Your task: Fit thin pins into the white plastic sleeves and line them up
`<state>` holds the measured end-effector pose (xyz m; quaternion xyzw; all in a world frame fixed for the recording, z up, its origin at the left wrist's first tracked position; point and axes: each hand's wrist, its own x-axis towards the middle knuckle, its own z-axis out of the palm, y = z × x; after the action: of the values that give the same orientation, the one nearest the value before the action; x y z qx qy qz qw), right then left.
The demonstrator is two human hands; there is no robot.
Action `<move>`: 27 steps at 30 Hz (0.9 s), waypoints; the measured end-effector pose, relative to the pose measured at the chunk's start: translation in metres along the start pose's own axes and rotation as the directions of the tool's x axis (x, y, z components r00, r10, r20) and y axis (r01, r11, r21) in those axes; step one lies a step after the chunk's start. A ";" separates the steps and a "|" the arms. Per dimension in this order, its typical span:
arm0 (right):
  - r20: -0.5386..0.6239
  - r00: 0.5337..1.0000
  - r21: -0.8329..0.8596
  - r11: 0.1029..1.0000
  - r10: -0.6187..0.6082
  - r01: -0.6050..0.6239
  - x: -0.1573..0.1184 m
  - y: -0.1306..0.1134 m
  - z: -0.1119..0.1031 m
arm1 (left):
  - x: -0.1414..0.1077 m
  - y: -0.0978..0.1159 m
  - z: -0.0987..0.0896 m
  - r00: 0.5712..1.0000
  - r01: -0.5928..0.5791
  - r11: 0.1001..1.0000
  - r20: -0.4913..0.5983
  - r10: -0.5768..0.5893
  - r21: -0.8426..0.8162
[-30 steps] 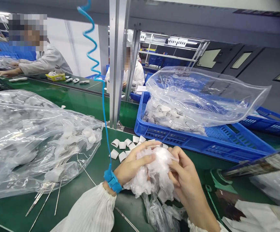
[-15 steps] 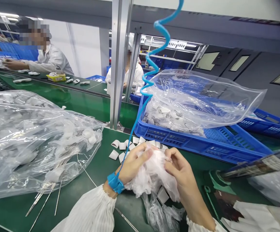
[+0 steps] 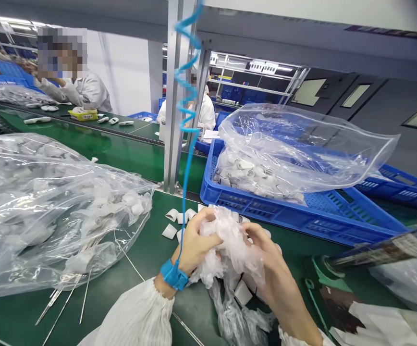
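Left hand (image 3: 195, 241) and right hand (image 3: 272, 262) grasped a crumpled, translucent-white plastic-film bundle (image 3: 227, 235) at its nine and three o'clock; light, even finger pressure appeared advisable.

Factory assy floor: green bench (image 3: 104, 288) w/ metal post (image 3: 172, 149), coiled cord (image 3: 186, 178) in front of post. L of post, white-clad worker (image 3: 93, 91) at far bench (image 3: 145, 132), yellow tray (image 3: 82, 116) nearby; 2nd worker (image 3: 207, 113), also in white, behind post. R of post, blue crate (image 3: 284, 213) w/ bagged parts (image 3: 244, 168); shelving (image 3: 251, 83) beyond, also R of post.
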<state>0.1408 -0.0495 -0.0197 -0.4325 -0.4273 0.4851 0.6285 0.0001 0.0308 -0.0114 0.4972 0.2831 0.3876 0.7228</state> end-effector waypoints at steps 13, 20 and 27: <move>-0.193 0.974 -0.284 0.957 -0.116 0.058 0.003 0.012 -0.005 | -0.009 0.006 0.000 0.989 -0.100 0.972 0.131 0.074 0.210; -0.176 0.982 -0.320 0.947 -0.074 0.014 -0.001 0.003 0.001 | -0.008 0.000 0.004 0.952 -0.306 0.829 0.140 0.272 0.469; -0.111 0.991 -0.208 0.977 -0.069 0.044 0.002 -0.001 0.002 | -0.008 -0.001 0.005 0.899 -0.422 0.751 0.130 0.418 0.507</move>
<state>0.1394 -0.0475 -0.0182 -0.5106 -0.4495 0.3940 0.6181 0.0000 0.0218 -0.0110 0.7269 0.2557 0.4458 0.4554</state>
